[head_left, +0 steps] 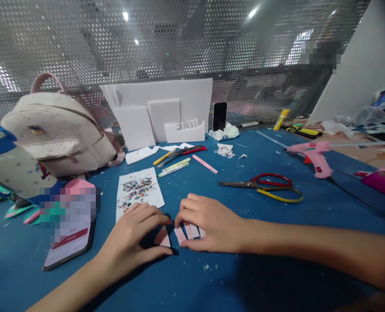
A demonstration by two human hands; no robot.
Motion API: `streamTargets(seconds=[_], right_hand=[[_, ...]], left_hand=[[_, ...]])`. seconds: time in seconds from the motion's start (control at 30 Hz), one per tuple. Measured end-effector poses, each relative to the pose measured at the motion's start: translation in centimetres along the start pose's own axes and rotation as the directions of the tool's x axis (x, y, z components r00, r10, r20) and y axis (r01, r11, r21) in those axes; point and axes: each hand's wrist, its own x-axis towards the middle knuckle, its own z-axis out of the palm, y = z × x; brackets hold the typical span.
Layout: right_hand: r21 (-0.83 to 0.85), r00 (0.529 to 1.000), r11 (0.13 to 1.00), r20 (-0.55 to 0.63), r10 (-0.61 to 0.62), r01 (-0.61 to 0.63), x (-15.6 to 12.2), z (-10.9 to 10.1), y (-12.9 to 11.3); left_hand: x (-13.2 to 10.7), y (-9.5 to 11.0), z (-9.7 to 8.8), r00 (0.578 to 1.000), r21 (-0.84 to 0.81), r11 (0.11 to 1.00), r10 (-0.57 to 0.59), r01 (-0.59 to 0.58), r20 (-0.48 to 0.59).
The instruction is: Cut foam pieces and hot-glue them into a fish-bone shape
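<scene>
My left hand (132, 238) rests on the blue table (211, 281), fingers curled and pinched on a small pink paper piece (163, 238). Right beside it, my right hand (208, 223) is curled over several small pink pieces (187, 233), fingertips pressing them to the table. The two hands nearly touch at their fingertips. A white sheet strewn with glitter (137, 193) lies just beyond my left hand.
Two pairs of scissors (265, 187), a pink glue gun (312, 157), pens and markers (179, 162), white foam boards (166, 112), an upright phone (219, 115), a pale backpack (59, 130), another phone (70, 247) lying flat at left, clutter at right.
</scene>
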Motion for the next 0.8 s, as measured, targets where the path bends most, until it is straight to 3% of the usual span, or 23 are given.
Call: streamTargets(seconds=[0.1,0.17,0.23,0.37,0.47,0.57,0.7,0.8], right_hand=[[0.205,0.996,0.975,-0.006,0.090,-0.087,0.0,-0.8,-0.4],[0.396,0.986,0.904,0.025,0.166,-0.163,0.0,-1.5,-0.7],[0.598,0.967,0.761,0.117,0.228,-0.252,0.0,-2.1,-1.1],[0.846,0.917,0.372,0.298,0.264,-0.382,0.0,-2.3,-1.8],[0.900,0.891,0.145,0.363,0.274,-0.411,0.1,-2.0,-2.5],[0.897,0.864,-0.021,0.432,0.261,-0.442,0.0,-1.6,-3.0],[0.861,0.831,-0.177,0.506,0.231,-0.476,-0.1,-1.4,-3.1],[0.844,0.821,-0.238,0.528,0.218,-0.480,-0.2,-1.2,-2.9]], left_hand=[[-0.1,0.5,0.4,0.997,-0.041,0.999,-0.002,-0.001,-0.071],[-0.2,1.0,0.6,0.991,-0.068,0.998,-0.001,-0.008,-0.136],[-0.4,1.5,0.7,0.979,-0.093,0.995,0.003,-0.022,-0.202],[-0.6,2.5,0.8,0.947,-0.127,0.988,0.044,-0.089,-0.319],[-0.3,3.0,0.7,0.936,-0.172,0.979,0.042,-0.108,-0.349],[0.1,3.4,0.4,0.944,-0.234,0.968,0.013,-0.095,-0.330],[0.3,3.6,0.3,0.951,-0.313,0.947,-0.033,-0.069,-0.308],[0.3,3.5,0.5,0.952,-0.358,0.932,-0.061,-0.053,-0.299]])
